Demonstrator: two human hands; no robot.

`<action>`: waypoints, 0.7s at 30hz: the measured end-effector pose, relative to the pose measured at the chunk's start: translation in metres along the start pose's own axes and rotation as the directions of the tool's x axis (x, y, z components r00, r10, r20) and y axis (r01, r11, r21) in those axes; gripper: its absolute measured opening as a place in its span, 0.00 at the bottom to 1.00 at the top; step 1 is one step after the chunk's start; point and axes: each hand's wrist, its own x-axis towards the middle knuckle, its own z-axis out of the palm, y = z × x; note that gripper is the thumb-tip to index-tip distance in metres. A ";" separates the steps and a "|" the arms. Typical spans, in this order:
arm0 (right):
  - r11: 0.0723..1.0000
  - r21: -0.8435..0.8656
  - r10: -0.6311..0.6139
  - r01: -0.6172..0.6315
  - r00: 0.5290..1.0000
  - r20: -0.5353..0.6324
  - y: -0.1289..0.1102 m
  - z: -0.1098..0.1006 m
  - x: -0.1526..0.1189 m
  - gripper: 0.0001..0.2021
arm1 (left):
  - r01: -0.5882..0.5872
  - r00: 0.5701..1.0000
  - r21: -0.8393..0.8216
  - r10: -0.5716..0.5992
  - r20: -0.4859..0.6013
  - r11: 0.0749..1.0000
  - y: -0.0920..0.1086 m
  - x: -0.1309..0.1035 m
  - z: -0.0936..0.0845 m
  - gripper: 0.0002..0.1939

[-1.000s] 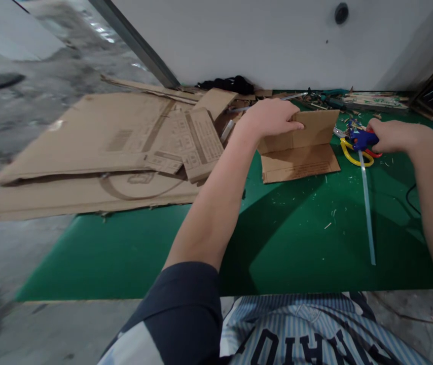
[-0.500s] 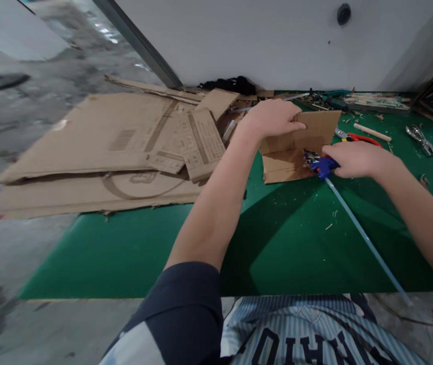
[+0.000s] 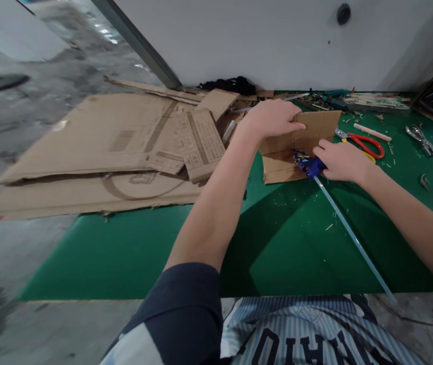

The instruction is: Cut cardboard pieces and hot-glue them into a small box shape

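My left hand (image 3: 273, 116) grips the top edge of an upright piece of cardboard (image 3: 321, 125), its fingertips partly behind the panel. A second cardboard piece (image 3: 273, 170) lies flat on the table and meets the upright one along its back. My right hand (image 3: 341, 161) is closed around a blue hot glue gun (image 3: 313, 166), whose nozzle points left into the corner between the two pieces. From the gun's back end a long translucent glue stick (image 3: 353, 237) slants down past the table's front edge. Whether the nozzle touches the cardboard cannot be made out.
Large flattened cardboard sheets (image 3: 98, 137) cover the left of the green table (image 3: 133, 253). Red-handled scissors (image 3: 370, 144), a wooden stick (image 3: 372, 132) and a metal tool (image 3: 421, 139) lie to the right. Scraps and thin sticks (image 3: 376, 100) line the wall (image 3: 262, 45).
My right hand has moved left with the glue gun along the cardboard corner, and the glue stick has swung with it. More of the red-handled scissors shows. My left hand stays put.
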 end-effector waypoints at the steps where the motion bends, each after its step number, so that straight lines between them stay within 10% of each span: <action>1: 1.000 -0.004 -0.001 0.001 1.000 -0.008 0.000 0.000 0.000 0.15 | 0.000 1.000 0.000 0.000 0.000 1.000 0.000 0.000 0.000 0.23; 21: 0.997 -0.070 0.009 -0.012 0.999 -0.045 0.001 0.010 0.004 0.16 | 0.011 1.000 0.003 -0.011 0.013 1.000 0.000 0.000 0.000 0.25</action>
